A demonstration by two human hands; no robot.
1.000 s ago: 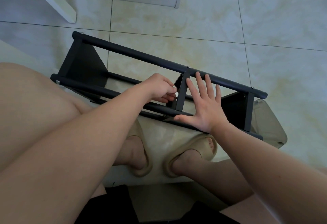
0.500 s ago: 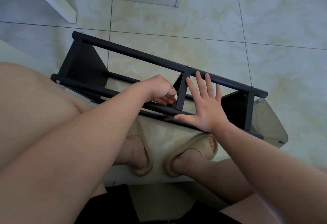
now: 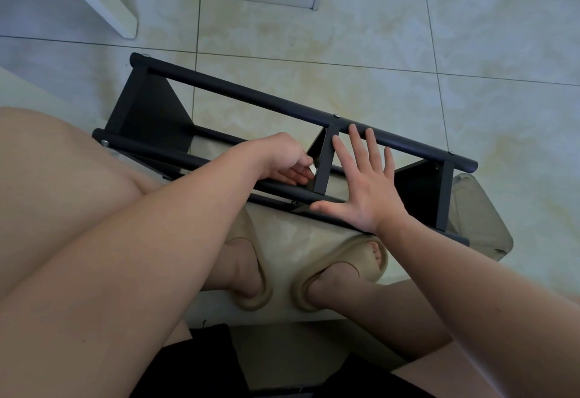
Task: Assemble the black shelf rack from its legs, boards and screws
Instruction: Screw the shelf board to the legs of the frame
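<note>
Though the black shelf rack (image 3: 251,96) lies on its side on the floor (image 3: 314,36) by my feet, nothing has shifted in the last second. I keep the right hand (image 3: 367,184) spread flat on its near leg (image 3: 157,151). The left hand (image 3: 282,159) curls its fingers (image 3: 298,174) at the middle board (image 3: 323,162); whether they pinch anything I cannot tell. Fastening likely continues.

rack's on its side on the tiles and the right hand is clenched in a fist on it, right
Not quite: the head view shows the right hand open, fingers spread flat against the rack, which does lie on its side.
</note>
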